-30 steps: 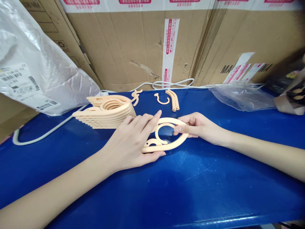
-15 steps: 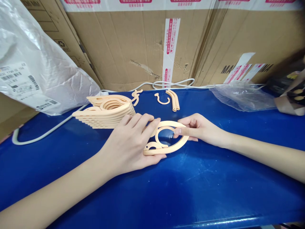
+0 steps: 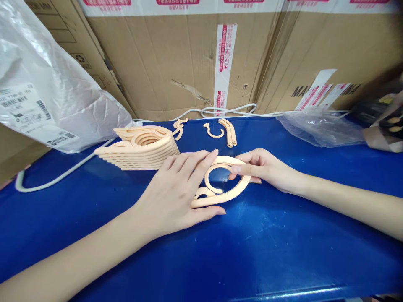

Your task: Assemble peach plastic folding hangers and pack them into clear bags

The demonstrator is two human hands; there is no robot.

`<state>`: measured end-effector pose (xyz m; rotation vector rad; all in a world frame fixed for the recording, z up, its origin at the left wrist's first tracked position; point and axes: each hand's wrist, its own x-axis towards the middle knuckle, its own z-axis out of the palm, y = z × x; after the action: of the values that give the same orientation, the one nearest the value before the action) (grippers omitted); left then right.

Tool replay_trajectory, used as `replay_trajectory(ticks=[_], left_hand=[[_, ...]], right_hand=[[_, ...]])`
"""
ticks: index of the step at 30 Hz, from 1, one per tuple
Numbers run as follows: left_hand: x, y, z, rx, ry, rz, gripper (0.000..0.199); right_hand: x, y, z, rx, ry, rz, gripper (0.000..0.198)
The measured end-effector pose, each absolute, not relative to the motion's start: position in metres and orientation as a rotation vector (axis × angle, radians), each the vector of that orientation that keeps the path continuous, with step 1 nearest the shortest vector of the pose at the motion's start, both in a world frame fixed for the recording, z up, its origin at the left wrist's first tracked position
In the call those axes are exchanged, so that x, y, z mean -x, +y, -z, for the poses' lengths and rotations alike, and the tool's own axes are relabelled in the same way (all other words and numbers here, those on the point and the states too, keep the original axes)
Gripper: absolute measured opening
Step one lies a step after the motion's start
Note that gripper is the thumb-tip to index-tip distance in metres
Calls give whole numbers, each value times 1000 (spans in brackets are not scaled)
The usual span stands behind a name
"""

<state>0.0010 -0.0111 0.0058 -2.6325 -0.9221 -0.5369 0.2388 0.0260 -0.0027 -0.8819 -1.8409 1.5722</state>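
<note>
A cream plastic folding hanger (image 3: 234, 193), folded up with its curved hook inside, is held between both hands just above or on the blue table. My left hand (image 3: 176, 191) lies over its left end, fingers across the top and thumb along the lower edge, hiding that end. My right hand (image 3: 256, 170) pinches the rounded right end between thumb and fingers. Behind my left hand stands a stack of several similar folded hangers (image 3: 141, 149). Loose hooks (image 3: 179, 126), a single hook (image 3: 215, 133) and two short curved arms (image 3: 229, 133) lie farther back.
Cardboard boxes (image 3: 151, 58) line the back of the blue table (image 3: 283, 243). A white plastic mailing bag (image 3: 63, 88) leans at the left. A white cable (image 3: 56, 175) runs along the left and rear. Clear plastic wrap (image 3: 317, 128) lies at the back right.
My left fingers have stretched farther over the hanger, and the left thumb has slid slightly right and down. The hanger and my right hand have barely shifted.
</note>
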Motion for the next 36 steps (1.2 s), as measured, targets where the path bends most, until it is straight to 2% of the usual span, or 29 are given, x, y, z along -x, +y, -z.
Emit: replay_trajectory(ticks=[11,25,36], left_hand=[[1,-13,-10,2595,-909,560,74],[-2,-11,-1,2744,-970,547,99],[-2,-12,-4,2759,-1000,557,87]], right_hand=[[-239,25,1,871,-1897,-1577,31],[-241,27,1,917,-1758,-1741,22],[-243,29,4,909,-1825,-1704,24]])
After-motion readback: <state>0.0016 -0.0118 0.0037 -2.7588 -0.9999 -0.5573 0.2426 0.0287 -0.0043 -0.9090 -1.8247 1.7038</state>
